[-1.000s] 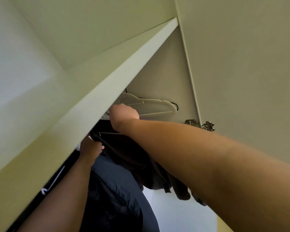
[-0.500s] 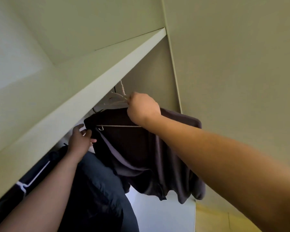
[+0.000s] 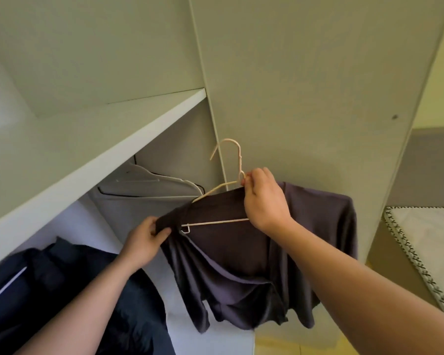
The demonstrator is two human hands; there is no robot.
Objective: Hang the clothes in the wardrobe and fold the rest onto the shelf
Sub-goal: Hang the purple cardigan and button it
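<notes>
A dark purple-grey shirt (image 3: pixel 254 265) hangs on a cream wire hanger (image 3: pixel 235 160), out in front of the wardrobe opening. My right hand (image 3: pixel 263 201) grips the hanger at the base of its hook, which points up and touches nothing. My left hand (image 3: pixel 145 242) pinches the shirt's left shoulder where it lies over the hanger's end. The pale green shelf (image 3: pixel 92 160) crosses above the hanging space. The rail is hidden behind it.
A white hanger (image 3: pixel 149 184) with a grey garment hangs inside under the shelf. Dark navy clothes (image 3: pixel 62 290) hang at lower left. The wardrobe's side panel (image 3: pixel 305 98) stands right behind the shirt. A white cloth with patterned trim (image 3: pixel 426 242) lies at the right.
The hanger with the shirt has come down and out from under the shelf, toward me and to the right. My left hand has taken hold of the shirt's shoulder.
</notes>
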